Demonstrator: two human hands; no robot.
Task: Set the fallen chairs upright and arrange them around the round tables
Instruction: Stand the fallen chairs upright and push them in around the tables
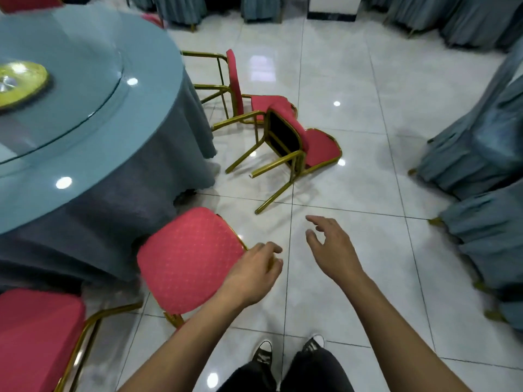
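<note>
Two fallen chairs lie tangled in the middle of the frame, just right of the round worktop. The nearer fallen chair is tipped on its side with its gold legs pointing toward me and its black underside showing; the farther fallen chair lies behind it, legs pointing toward the worktop's blue cloth. The two touch or overlap where their red cushions meet; I cannot tell whether the frames are hooked together.

At lower centre, one upright chair stands with its seat tucked at the cloth's edge. My left hand sits at its right rim, fingers loosely curled; I cannot tell whether they hold the gold frame or only brush it. My right hand hovers over the bare floor with fingers spread, holding nothing, reaching toward the nearer fallen chair.

My judgement for doing the next step well: go for the nearer chair first, take it by the backrest and one leg or the seat edge, and lift it clear of the other before swinging it upright, so the legs do not snag. Then set it beside the upright chair, seat toward the worktop.

Another red seat shows at lower left, and cloth-covered chairs line the right edge.
</note>
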